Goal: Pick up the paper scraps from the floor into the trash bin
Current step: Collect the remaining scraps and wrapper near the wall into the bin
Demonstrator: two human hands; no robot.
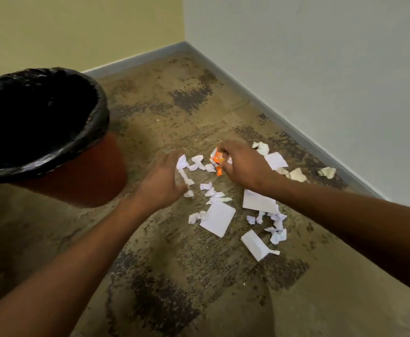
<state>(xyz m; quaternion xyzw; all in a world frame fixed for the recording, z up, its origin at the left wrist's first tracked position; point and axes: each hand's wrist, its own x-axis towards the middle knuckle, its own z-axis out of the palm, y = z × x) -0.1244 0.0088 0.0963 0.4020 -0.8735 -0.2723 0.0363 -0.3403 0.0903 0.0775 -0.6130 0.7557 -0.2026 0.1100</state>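
Clearly the job was barely begun: most of the paper scraps (217, 218) lay strewn on the floor (174, 276) near the wall corner, w/ flat white rectangles, small crumpled white wads and a few cream-toned torn bits farther toward the baseboard (296, 132). The right hand (241, 164) was closed around an orange wrapper (217, 162), glossy-looking and creased, just above the litter. The left hand (165, 181) was blurred; its fingers curled over a thin twisted white strip (184, 173), but I can't tell if it actually gripped it. The trash bin (77, 176) stood to the left, apart from the pile, a reddish-brown tub lined w/ a shiny, wrinkled black bag (94, 132); inside looked dark, contents not visible. Floor was rough, speckled tan w/ dark worn patches. So approx. everything remained to be gathered.
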